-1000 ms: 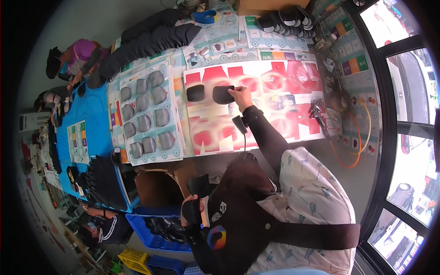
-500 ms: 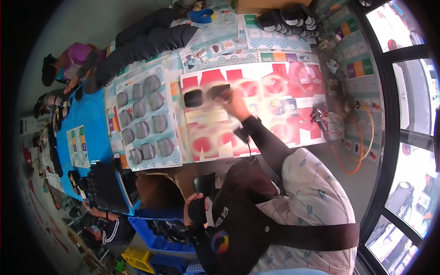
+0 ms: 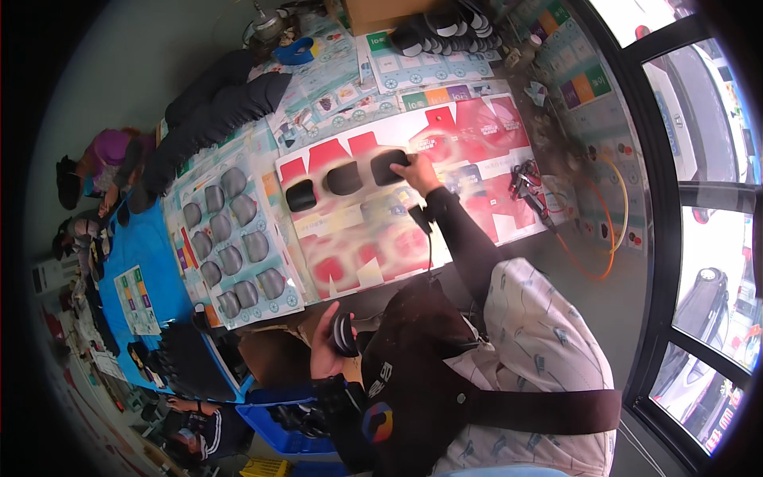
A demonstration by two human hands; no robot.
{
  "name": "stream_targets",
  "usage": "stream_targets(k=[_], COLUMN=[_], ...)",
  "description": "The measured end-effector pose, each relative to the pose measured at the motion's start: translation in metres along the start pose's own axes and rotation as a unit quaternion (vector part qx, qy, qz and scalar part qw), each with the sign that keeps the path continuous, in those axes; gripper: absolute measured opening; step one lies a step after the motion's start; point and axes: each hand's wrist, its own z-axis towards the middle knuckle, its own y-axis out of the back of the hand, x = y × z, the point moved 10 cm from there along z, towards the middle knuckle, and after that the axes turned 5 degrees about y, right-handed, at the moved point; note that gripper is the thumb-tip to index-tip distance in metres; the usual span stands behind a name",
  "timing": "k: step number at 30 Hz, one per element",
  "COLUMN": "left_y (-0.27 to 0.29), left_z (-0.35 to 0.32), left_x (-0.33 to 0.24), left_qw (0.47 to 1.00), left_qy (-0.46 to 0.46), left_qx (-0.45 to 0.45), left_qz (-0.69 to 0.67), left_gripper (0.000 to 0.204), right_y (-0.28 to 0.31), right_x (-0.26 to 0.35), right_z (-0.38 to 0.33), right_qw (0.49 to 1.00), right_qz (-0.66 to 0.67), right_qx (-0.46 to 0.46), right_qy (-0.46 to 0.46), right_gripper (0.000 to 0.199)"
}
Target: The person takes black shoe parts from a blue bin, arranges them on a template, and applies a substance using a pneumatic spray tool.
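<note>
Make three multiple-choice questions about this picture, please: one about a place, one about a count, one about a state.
1. Where is the right hand?
A. on the blue cloth
B. at the dark rounded pad on the red-and-white printed sheet
C. in the blue crate

2. How many dark pads lie in a row on that sheet?
A. one
B. three
C. six

3. What does the left hand do?
A. hangs open
B. holds a stack of dark pads
C. rests flat on the sheet

Answers: B, the fingers touch that pad; B, three lie side by side; B, the hand curls around the stack.
</note>
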Motion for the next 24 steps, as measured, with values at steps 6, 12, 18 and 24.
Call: stream_targets(k=[6,12,18,24], left_y=[0.029,0.029,-0.025,-0.065], left_z=[-0.004,0.007,0.029,0.042], left_x=[0.013,0.023,0.012,-0.016], left_qw=[0.999,0.993,0.953,0.991], left_qy=[-0.03,-0.013,0.042,-0.038], left_qx=[-0.015,-0.016,0.175,0.016], left_qz=[-0.009,-0.12,-0.244,-0.127], left_gripper=[0.047,0.033,0.04,0.054], right_y=[-0.021,-0.023,-0.061,-0.103], right_x=[-0.019,0.013,0.226,0.139], right_z=[0.035,0.007,-0.214,-0.223], right_qw=[1.0,0.963,0.854,0.868], right_qz=[-0.001,-0.234,0.157,0.234], right_qx=[-0.022,-0.088,0.381,0.435], right_qy=[-0.023,0.099,0.318,0.059], right_gripper=[0.036,0.057,0.056,0.03])
